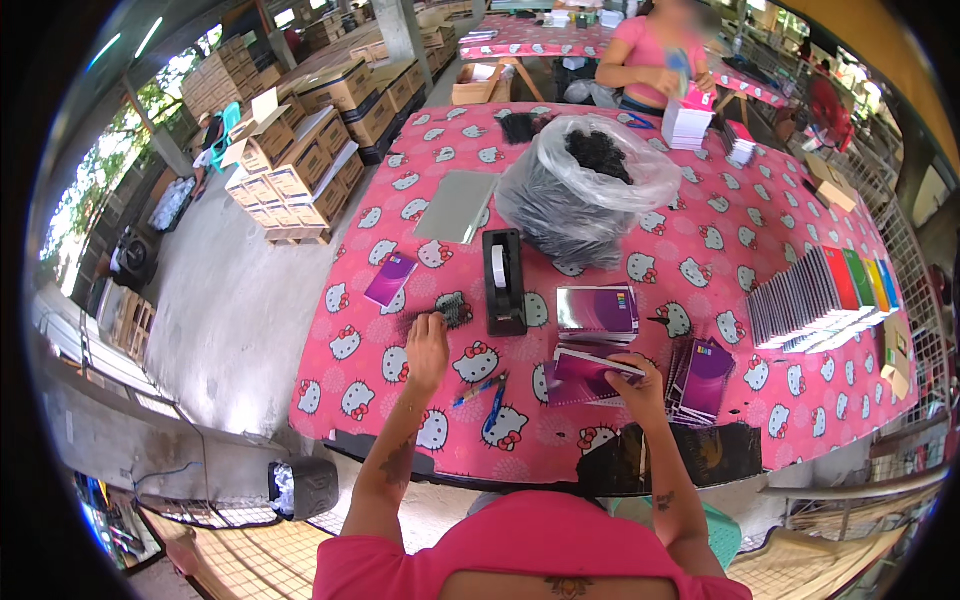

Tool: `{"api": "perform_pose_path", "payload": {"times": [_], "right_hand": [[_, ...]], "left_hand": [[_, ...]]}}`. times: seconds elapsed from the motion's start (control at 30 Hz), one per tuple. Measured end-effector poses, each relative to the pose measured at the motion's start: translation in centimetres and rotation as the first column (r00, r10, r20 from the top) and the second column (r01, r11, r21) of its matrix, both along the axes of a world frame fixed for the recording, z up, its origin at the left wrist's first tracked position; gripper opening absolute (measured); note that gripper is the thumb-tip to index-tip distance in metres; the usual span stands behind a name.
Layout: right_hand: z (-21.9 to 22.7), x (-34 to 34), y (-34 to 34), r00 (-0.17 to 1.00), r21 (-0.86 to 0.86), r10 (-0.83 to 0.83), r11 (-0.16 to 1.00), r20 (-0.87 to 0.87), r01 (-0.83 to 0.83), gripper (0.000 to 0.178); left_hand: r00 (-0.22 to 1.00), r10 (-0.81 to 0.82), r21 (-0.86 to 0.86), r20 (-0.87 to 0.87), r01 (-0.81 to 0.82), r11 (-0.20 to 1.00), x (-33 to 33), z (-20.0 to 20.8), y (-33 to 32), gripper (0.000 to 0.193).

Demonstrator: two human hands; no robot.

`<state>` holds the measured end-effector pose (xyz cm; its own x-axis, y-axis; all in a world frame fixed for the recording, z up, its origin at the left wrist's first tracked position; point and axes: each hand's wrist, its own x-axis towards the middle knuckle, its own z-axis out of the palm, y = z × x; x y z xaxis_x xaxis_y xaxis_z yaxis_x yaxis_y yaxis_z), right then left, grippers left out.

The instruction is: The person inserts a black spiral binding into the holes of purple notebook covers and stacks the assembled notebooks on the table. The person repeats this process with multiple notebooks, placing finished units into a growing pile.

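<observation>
In my right hand (pixel 637 388) is a purple-covered notebook (pixel 580 378), pinched at its right end above a stack of similar ones near the table's front. My left hand (pixel 428 352) reaches to a small heap of thin black binding coils (pixel 453 309); its fingers are drawn together there, and what is between them is hidden. Just beyond the held notebook sits another purple notebook stack (pixel 597 310), and to its right a fanned pile of purple notebooks (pixel 703 380). A loose purple notebook cover (pixel 390 279) lies beyond my left hand. Blue-handled pliers (pixel 494 404) rest between my forearms.
A black tape dispenser (pixel 504 285) and a clear plastic bag (pixel 570 215) of black coils stand mid-table. A grey sheet (pixel 456 207) lies left of the bag. Rows of spiral notebooks (pixel 815 305) stand at right. Across the table a person (pixel 655 65) handles booklets. Cartons (pixel 295 175) are stacked left.
</observation>
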<state>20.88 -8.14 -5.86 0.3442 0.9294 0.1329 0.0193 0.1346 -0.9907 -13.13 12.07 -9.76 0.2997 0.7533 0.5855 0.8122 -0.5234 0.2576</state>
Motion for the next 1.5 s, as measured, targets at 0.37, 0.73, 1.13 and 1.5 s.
{"api": "perform_pose_path", "payload": {"times": [0.37, 0.73, 1.13, 1.5], "right_hand": [[-0.4, 0.7, 1.0, 0.996, 0.023, 0.071, 0.997, 0.046, -0.073, 0.023], [0.3, 0.8, 1.2, 0.995, 0.012, 0.101, 0.995, 0.027, -0.101, 0.022], [-0.1, 1.0, 1.0, 0.991, 0.053, 0.132, 0.99, 0.02, -0.133, 0.023], [0.3, 0.3, 0.9, 0.995, 0.054, -0.01, 0.999, 0.098, 0.005, 0.02]], "left_hand": [[0.795, -0.37, -0.232, 0.481, 0.522, 0.821, 10.4, 10.0, -10.3, 0.016], [0.808, -0.354, -0.269, 0.472, 0.514, 0.814, 11.2, 9.1, -8.6, 0.016], [0.812, -0.441, -0.151, 0.382, 0.525, 0.838, 11.8, 9.7, -7.6, 0.011], [0.85, -0.503, -0.086, -0.156, 0.496, 0.864, 13.0, 12.3, -8.0, 0.06]]}}
